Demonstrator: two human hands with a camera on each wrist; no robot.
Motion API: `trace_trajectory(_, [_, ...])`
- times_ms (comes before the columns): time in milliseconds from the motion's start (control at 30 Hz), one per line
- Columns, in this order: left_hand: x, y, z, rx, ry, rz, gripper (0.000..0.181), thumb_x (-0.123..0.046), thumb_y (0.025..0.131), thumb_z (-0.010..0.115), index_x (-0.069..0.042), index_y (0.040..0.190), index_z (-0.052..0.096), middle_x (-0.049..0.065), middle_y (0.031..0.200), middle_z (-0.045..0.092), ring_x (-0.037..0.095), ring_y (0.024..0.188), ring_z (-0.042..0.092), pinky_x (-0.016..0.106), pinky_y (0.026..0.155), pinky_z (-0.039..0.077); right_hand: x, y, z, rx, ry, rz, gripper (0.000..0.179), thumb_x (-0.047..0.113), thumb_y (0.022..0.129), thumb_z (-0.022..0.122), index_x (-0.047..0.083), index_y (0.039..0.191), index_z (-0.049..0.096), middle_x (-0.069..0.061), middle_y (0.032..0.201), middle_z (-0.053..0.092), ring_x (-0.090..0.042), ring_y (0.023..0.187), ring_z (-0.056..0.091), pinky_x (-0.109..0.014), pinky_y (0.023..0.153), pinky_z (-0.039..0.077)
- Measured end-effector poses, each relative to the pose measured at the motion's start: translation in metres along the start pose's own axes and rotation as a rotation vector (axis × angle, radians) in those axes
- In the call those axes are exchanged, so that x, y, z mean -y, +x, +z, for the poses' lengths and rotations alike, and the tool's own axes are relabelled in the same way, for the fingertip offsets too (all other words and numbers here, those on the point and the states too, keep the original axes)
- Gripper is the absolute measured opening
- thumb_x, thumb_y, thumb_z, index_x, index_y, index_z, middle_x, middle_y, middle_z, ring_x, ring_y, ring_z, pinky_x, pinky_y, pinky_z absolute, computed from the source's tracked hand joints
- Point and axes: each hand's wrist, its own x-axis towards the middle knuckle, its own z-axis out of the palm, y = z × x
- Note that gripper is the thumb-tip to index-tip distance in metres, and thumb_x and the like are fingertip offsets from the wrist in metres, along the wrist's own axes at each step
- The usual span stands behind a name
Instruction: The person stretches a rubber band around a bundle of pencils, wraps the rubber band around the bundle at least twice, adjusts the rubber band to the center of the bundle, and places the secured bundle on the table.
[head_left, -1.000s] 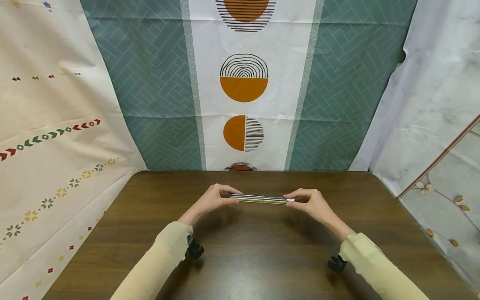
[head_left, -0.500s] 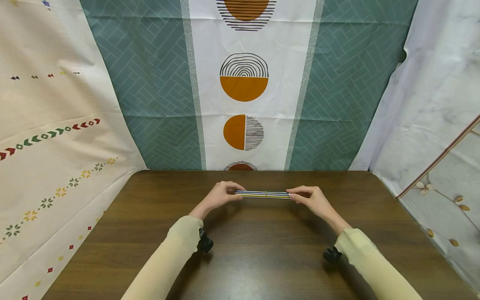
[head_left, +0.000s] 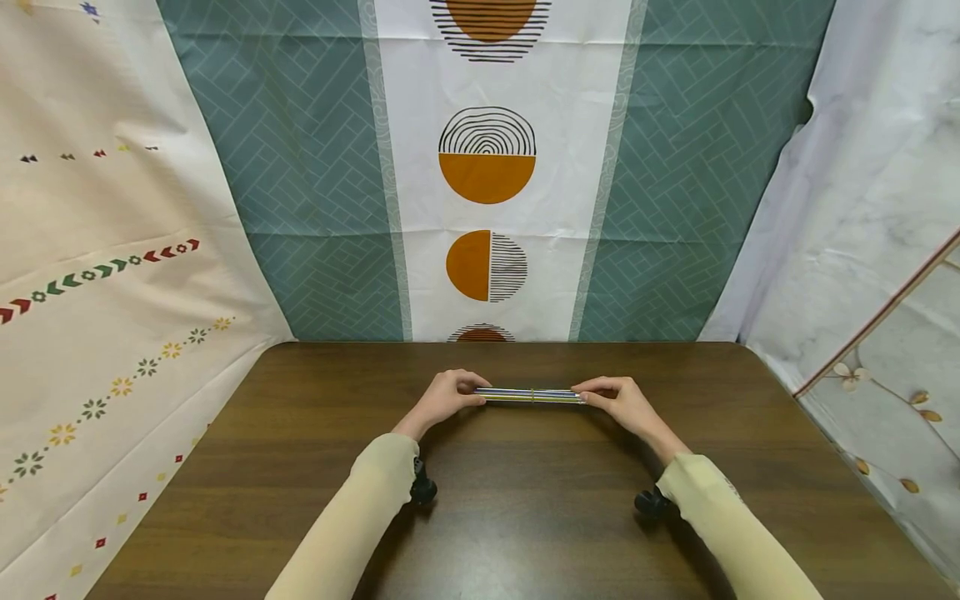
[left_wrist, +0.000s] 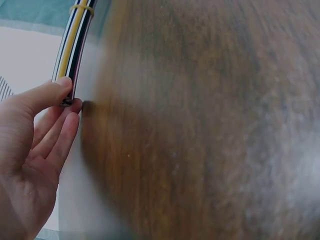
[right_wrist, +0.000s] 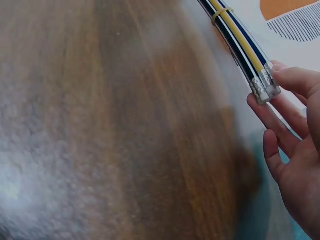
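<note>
A bundle of striped pencils (head_left: 517, 395), tied round its middle with a yellowish rubber band (head_left: 532, 395), lies crosswise between my two hands near the back of the table. My left hand (head_left: 446, 396) pinches its left end between thumb and fingers. At the other end my right hand (head_left: 618, 402) pinches the bundle, close to the white erasers (right_wrist: 265, 92) in their metal ferrules. Seen from the left wrist, the pencils (left_wrist: 75, 45) are dark, white and yellow, and the thumb presses over their lower ends.
A brown wooden table (head_left: 510, 492) spreads under both arms. Behind it hangs a green and white patterned cloth (head_left: 495, 200), with a cream cloth (head_left: 135, 275) at the left and a marbled white one (head_left: 862, 250) at the right. Each wrist wears a black camera (head_left: 423, 485).
Both hands have carried the pencil bundle slightly rightward and away, and it has levelled from a slight tilt. In the last half second it has come down a little.
</note>
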Motion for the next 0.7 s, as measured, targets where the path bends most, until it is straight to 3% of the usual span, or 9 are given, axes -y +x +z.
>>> trace_trajectory(100, [0.0008, -0.0005, 0.0014, 0.0, 0.004, 0.013, 0.021, -0.014, 0.087, 0.076, -0.013, 0.108, 0.076, 0.007, 0.107, 0.071, 0.018, 0.095, 0.068, 0.034, 0.088, 0.055, -0.0011, -0.0004, 0.0013, 0.005, -0.002, 0.023, 0.022, 0.022, 0.092, 0.07, 0.014, 0.112, 0.075, -0.011, 0.118, 0.072, 0.0, 0.097, 0.066, -0.02, 0.083, 0.053])
trace_trajectory(367, [0.0035, 0.0016, 0.0028, 0.015, 0.034, 0.041, 0.021, -0.014, 0.087, 0.076, -0.013, 0.108, 0.077, 0.005, 0.102, 0.072, 0.015, 0.093, 0.065, 0.029, 0.087, 0.054, -0.006, -0.0035, 0.0024, 0.043, -0.038, 0.045, 0.025, 0.023, 0.092, 0.071, 0.016, 0.115, 0.074, -0.01, 0.122, 0.07, -0.023, 0.11, 0.065, -0.024, 0.085, 0.052])
trace_trajectory(700, [0.0044, 0.0015, 0.0029, 0.035, 0.034, 0.021, 0.021, -0.017, 0.087, 0.076, -0.015, 0.108, 0.077, 0.005, 0.105, 0.072, 0.014, 0.093, 0.063, 0.027, 0.085, 0.052, -0.0092, -0.0042, 0.0003, 0.083, -0.012, 0.069, 0.029, 0.021, 0.091, 0.071, 0.011, 0.119, 0.072, -0.016, 0.122, 0.068, -0.012, 0.093, 0.062, -0.025, 0.074, 0.051])
